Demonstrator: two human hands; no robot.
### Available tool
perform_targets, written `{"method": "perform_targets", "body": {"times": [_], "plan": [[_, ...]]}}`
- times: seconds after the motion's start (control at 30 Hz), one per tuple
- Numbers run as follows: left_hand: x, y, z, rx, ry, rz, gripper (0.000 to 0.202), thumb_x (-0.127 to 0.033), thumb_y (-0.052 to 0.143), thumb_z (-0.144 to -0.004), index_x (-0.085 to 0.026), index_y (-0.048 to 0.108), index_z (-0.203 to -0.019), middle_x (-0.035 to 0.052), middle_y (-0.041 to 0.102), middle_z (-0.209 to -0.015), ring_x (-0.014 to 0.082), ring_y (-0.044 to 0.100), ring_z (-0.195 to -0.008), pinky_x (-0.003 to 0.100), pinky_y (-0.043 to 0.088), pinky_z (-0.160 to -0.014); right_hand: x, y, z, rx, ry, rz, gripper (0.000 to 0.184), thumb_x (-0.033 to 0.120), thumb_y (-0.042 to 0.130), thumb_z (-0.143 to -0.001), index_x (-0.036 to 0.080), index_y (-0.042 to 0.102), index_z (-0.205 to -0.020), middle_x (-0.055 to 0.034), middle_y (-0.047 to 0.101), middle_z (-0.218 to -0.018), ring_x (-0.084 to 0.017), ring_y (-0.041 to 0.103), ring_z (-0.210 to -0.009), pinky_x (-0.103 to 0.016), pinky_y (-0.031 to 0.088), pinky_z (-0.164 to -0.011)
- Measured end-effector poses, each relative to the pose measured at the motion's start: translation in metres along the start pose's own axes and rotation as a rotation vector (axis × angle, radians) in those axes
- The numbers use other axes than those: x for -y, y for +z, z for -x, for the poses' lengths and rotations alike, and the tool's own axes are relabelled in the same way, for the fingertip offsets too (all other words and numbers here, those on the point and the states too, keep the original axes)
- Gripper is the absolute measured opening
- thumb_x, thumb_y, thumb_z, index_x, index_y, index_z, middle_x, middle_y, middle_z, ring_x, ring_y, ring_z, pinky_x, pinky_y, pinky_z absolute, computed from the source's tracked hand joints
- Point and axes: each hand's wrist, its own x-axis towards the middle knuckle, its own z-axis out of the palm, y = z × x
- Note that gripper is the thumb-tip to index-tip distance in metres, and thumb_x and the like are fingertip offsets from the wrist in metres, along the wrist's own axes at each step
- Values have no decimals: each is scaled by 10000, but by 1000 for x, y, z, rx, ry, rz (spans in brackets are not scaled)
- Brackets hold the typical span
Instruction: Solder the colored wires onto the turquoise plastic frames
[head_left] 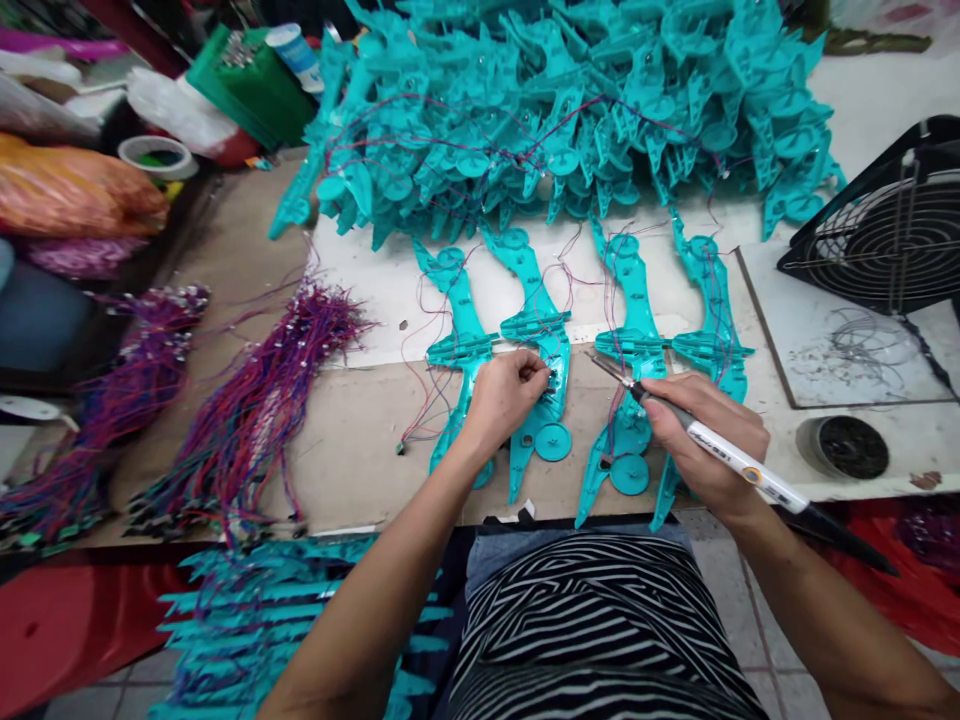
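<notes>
Several teal plastic toy-shell halves lie in a row at the table's front edge, each threaded with thin red and blue wires. My left hand [504, 397] is closed in a pinch on something small at the second teal shell [541, 340]; what it grips is too small to name. My right hand [709, 440] is wrapped round a white soldering iron [720, 452], whose metal tip points left towards the third teal shell [632, 345]. The tip hovers between the second and third shells.
A big heap of teal shells [570, 110] fills the back of the table. Bundles of red-purple wires [262, 400] lie at left. A black fan [892, 225] stands at right, near a round black sponge holder [851, 447]. More teal parts [247, 620] sit below the table edge.
</notes>
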Motion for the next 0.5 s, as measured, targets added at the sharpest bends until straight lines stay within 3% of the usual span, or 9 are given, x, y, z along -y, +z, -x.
{"method": "perform_targets", "body": {"times": [0.3, 0.5], "plan": [[-3, -2, 3, -26, 10, -40, 85, -209, 583, -727, -181, 645, -677, -18, 649, -621, 137, 581, -605, 246, 404, -598, -15, -42, 15, -103, 14, 162, 233, 154, 679, -855, 256, 738, -1056, -39, 760, -912, -201, 717, -806, -365, 610, -723], [-3, 0, 3, -34, 1, 35, 109, -257, 603, -738, -181, 635, -667, -10, 631, -614, 129, 558, -581, 248, 413, -584, -10, -43, 21, -56, 28, 91, 201, 132, 673, -854, 234, 741, -1014, -40, 754, -877, -177, 709, -779, -326, 591, -701]]}}
